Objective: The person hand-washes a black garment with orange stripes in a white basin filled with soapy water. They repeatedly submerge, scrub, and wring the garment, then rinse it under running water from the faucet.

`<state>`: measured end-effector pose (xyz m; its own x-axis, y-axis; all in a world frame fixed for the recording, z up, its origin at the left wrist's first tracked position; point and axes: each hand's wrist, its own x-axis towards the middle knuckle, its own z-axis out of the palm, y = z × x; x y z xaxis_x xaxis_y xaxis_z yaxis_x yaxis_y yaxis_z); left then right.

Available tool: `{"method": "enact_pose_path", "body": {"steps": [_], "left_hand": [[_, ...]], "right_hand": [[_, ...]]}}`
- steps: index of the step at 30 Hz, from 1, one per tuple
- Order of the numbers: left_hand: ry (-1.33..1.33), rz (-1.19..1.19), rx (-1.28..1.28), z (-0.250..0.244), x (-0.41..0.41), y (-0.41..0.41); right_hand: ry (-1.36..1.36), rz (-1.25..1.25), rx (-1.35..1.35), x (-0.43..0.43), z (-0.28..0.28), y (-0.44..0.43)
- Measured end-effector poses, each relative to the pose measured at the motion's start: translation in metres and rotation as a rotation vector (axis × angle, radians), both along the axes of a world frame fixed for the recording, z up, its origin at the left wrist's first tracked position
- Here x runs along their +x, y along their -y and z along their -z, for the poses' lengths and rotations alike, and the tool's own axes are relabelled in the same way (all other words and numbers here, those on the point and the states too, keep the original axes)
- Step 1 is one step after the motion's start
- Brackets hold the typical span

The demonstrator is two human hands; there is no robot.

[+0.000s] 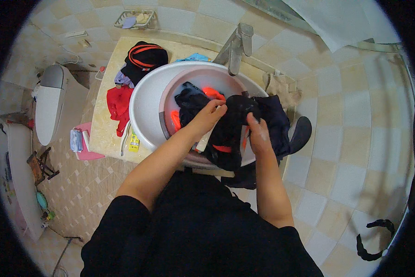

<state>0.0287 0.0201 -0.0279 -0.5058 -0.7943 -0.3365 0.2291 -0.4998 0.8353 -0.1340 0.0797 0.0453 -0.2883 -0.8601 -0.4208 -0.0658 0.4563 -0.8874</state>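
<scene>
My right hand grips a wet black garment with an orange-red stripe, bunched over the front of a pink basin. At the cloth's left edge are the bent fingers of my left hand; whether they pinch it is unclear. A pale flat bar sticks out beneath that hand, mostly hidden. In the basin, dark wet cloth with bright orange parts lies in cloudy water. The basin sits inside a white oval washbasin.
A grey faucet rises behind the washbasin. Dark clothing hangs over its right rim. On the counter lie a red garment, a black bundle, a white-handled brush and a yellow packet. A toilet stands left.
</scene>
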Motion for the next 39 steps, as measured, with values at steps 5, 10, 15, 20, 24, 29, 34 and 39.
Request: {"method": "enact_pose_path", "body": {"steps": [5,10,15,20,24,29,34,39], "left_hand": [[0.103,-0.319,-0.279,-0.005,-0.016,-0.017],[0.592,-0.151,-1.158,-0.044,-0.038,-0.049],[0.867,-0.129,-1.048,-0.010,-0.033,-0.008],[0.473,-0.001,-1.020,-0.028,-0.039,-0.047],[0.733,-0.129,-0.948,-0.012,-0.022,-0.033],[0.378,-0.198,-0.476,-0.007,0.004,-0.002],[0.345,0.091,-0.603,-0.036,0.029,0.008],[0.525,-0.013,-0.645,-0.029,0.018,-0.007]], "right_hand": [[0.765,0.327,0.048,0.005,0.010,-0.006],[1.463,0.030,-0.234,0.004,0.057,-0.033],[1.040,0.354,0.054,0.042,0.038,-0.031],[1.594,-0.035,-0.174,0.021,0.072,-0.038],[0.888,0.606,0.212,0.052,0.017,-0.025],[0.941,0.498,0.026,0.024,-0.011,-0.016],[1.061,0.435,-0.245,0.001,-0.058,-0.008],[1.141,0.298,-0.330,0.007,-0.091,-0.007]]}}
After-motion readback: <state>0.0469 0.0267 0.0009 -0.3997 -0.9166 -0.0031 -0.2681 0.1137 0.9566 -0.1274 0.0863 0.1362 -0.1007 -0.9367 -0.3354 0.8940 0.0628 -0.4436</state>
